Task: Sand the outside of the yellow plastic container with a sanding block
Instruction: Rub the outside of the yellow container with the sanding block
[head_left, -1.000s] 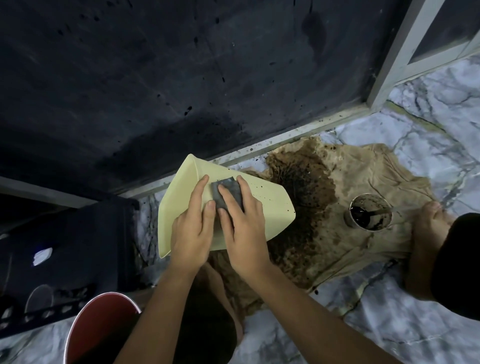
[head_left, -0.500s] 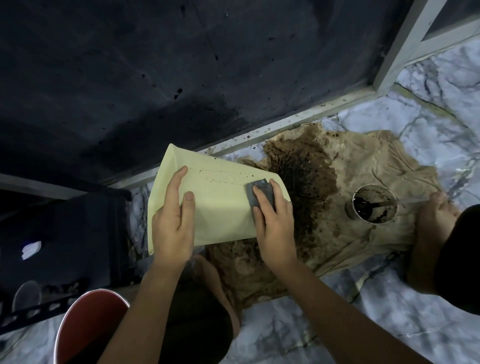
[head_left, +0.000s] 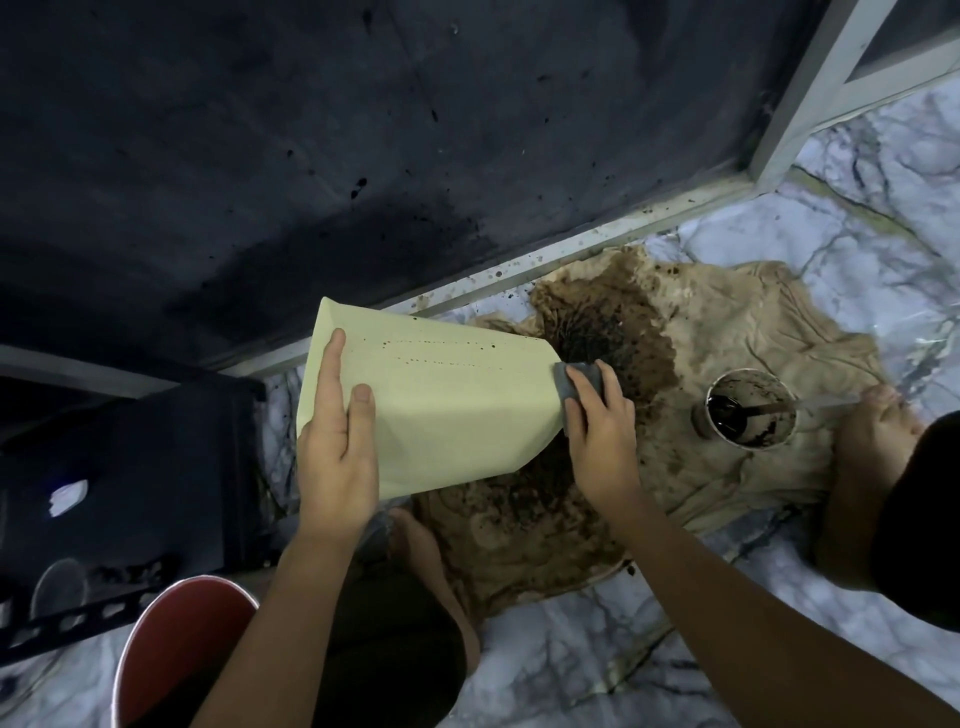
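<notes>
The yellow container (head_left: 447, 405) lies tilted between both hands; the left hand (head_left: 337, 447) rests on it with fingers straight, thumb hidden; the right hand (head_left: 602, 431) pinches the grey sanding block (head_left: 576, 382) against the container's far-right edge – the block mostly covered by fingers (its underside unseen); beyond it, a stained cloth (head_left: 727, 332).

matt plastic container (head_left: 447, 410), stained cloth (head_left: 727, 364)

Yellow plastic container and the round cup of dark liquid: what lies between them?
In the head view, the right hand gripping the grey sanding block, over stained beige cloth.
</notes>
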